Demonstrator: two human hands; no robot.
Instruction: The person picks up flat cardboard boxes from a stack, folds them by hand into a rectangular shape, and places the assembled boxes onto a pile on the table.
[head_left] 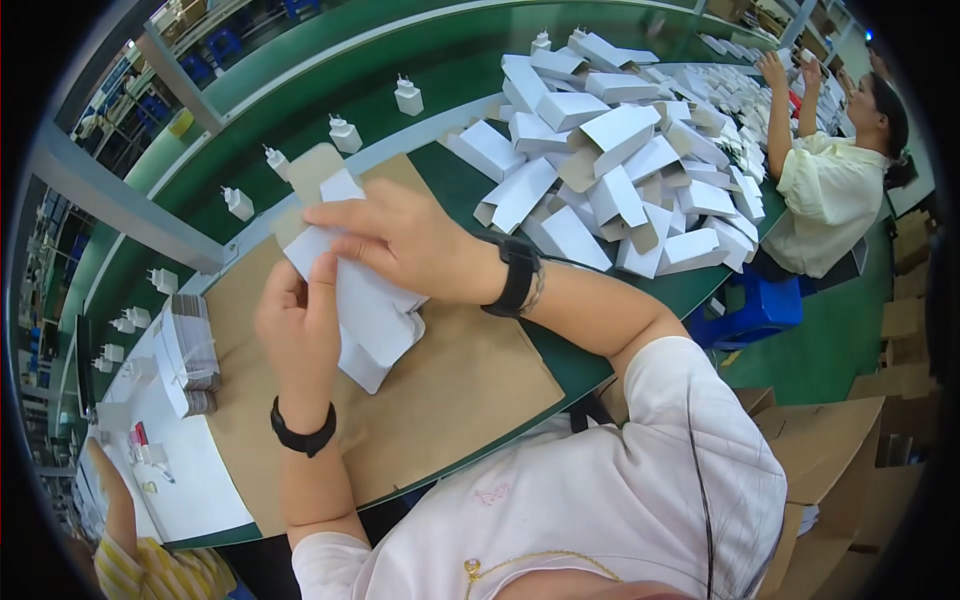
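Between my two hands is a small white cardboard box with its end flaps spread at the top. My left hand grips its side near the upper end, thumb pointing up. With bent fingers, my right hand pinches the box close to the raised flaps. The lower end of the box hangs over a brown cardboard sheet on the green table. To the right of my right hand lies a big heap of white boxes, many with open flaps.
A stack of flat folded cartons stands at the left edge of the sheet. White plug adapters sit spaced along the green conveyor behind. A person in yellow works at right; another person's arm shows at lower left. Cardboard cartons stand at right.
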